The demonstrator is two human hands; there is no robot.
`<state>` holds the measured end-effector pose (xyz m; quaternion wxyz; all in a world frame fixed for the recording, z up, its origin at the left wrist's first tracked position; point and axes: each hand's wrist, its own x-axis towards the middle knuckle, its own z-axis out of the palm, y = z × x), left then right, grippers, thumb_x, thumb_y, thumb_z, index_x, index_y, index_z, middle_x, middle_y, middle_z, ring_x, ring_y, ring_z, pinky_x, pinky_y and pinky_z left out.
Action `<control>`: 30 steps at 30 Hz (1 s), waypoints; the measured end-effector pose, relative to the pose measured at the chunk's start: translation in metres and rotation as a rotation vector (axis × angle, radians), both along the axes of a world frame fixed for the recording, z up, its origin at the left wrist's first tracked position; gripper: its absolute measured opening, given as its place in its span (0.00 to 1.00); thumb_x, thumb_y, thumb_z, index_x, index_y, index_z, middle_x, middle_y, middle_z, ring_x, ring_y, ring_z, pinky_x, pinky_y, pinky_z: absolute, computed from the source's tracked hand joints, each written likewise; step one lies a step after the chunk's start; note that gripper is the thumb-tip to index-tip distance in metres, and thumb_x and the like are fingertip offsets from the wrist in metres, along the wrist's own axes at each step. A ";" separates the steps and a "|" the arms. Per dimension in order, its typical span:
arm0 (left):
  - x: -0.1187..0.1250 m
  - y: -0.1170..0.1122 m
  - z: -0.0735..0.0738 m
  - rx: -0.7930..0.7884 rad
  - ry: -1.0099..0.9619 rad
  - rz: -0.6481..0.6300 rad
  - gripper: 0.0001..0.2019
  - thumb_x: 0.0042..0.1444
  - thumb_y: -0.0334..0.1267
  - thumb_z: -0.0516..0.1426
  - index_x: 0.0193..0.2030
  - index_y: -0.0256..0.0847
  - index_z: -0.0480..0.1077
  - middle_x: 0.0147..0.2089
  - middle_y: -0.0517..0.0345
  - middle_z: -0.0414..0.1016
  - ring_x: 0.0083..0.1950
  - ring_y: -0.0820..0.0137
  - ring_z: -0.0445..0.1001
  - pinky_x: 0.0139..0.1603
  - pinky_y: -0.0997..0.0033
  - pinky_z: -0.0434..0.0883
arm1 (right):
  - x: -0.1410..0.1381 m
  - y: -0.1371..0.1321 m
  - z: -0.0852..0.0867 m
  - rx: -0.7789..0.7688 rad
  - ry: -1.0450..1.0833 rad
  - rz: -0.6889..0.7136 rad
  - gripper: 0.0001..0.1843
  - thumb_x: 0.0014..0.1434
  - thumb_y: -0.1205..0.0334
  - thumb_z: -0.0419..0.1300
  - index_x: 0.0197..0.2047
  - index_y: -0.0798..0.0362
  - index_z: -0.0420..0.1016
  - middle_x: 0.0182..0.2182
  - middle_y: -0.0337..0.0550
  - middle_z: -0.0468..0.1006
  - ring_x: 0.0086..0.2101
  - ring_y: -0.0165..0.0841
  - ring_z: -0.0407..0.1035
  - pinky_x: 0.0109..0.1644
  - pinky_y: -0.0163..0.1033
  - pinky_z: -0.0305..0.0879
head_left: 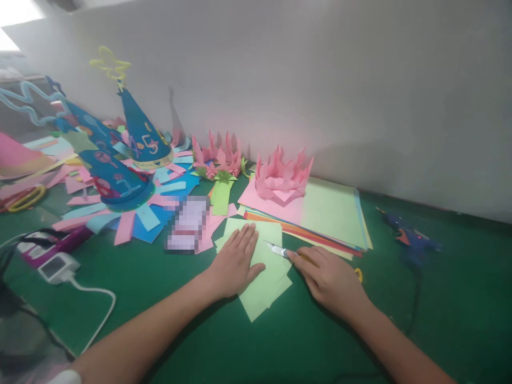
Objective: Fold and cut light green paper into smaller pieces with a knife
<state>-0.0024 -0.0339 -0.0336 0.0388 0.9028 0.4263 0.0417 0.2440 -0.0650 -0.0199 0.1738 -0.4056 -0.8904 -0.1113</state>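
green tabletop (460,314), knife (282,250) half-hidden

Several pale green paper sheets (260,290) lie flat, unevenly overlapped, on the green table (240,352), and a craft knife (278,250), silvery blade bared, slants over their right side, tip pointing left and away.

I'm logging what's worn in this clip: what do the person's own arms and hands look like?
The left hand and right hand are bare: no gloves, rings or watch show. Both forearms are uncovered where visible; a whitish patch at the lower left may be a sleeve.
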 end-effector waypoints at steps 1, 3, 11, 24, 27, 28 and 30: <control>0.000 0.000 0.000 0.009 -0.006 -0.002 0.34 0.65 0.55 0.38 0.67 0.27 0.48 0.71 0.39 0.41 0.71 0.57 0.40 0.69 0.55 0.48 | 0.000 0.000 -0.001 0.000 -0.003 -0.001 0.18 0.61 0.73 0.49 0.51 0.57 0.73 0.37 0.51 0.75 0.35 0.36 0.66 0.36 0.41 0.63; 0.000 0.000 -0.001 0.021 -0.011 -0.003 0.34 0.65 0.55 0.37 0.67 0.27 0.48 0.70 0.39 0.42 0.71 0.57 0.40 0.69 0.55 0.48 | -0.001 0.000 -0.001 0.003 -0.012 -0.004 0.19 0.60 0.74 0.49 0.51 0.57 0.73 0.36 0.51 0.75 0.35 0.36 0.66 0.36 0.40 0.62; 0.001 0.000 0.000 0.003 -0.008 -0.004 0.34 0.65 0.54 0.39 0.67 0.25 0.47 0.70 0.38 0.40 0.71 0.56 0.40 0.69 0.54 0.47 | -0.009 0.004 -0.002 0.051 -0.058 -0.047 0.18 0.62 0.72 0.48 0.51 0.57 0.73 0.35 0.50 0.75 0.33 0.36 0.65 0.34 0.39 0.59; 0.000 0.000 -0.009 0.038 -0.062 0.018 0.37 0.64 0.55 0.39 0.66 0.20 0.45 0.70 0.30 0.39 0.71 0.52 0.37 0.68 0.52 0.49 | -0.015 0.014 -0.003 0.087 -0.120 0.004 0.18 0.63 0.74 0.47 0.51 0.59 0.72 0.34 0.50 0.75 0.34 0.35 0.65 0.33 0.37 0.58; 0.000 0.000 -0.009 0.031 -0.062 0.010 0.36 0.65 0.54 0.39 0.66 0.20 0.45 0.69 0.30 0.39 0.71 0.52 0.36 0.68 0.52 0.49 | -0.019 0.019 -0.003 0.096 -0.127 0.012 0.18 0.63 0.74 0.46 0.52 0.59 0.72 0.33 0.49 0.74 0.33 0.35 0.65 0.32 0.37 0.58; 0.000 0.000 -0.009 0.028 -0.062 0.008 0.36 0.65 0.54 0.39 0.66 0.20 0.45 0.69 0.30 0.39 0.71 0.52 0.36 0.68 0.52 0.49 | -0.021 0.021 -0.004 0.102 -0.127 0.011 0.18 0.63 0.74 0.46 0.52 0.59 0.72 0.32 0.49 0.74 0.32 0.34 0.64 0.31 0.37 0.58; 0.000 0.000 -0.009 0.027 -0.065 0.006 0.36 0.65 0.54 0.39 0.66 0.20 0.45 0.69 0.29 0.38 0.71 0.52 0.35 0.68 0.52 0.49 | -0.024 0.025 -0.005 0.110 -0.123 0.006 0.18 0.63 0.74 0.47 0.52 0.59 0.72 0.32 0.49 0.74 0.31 0.34 0.64 0.31 0.37 0.58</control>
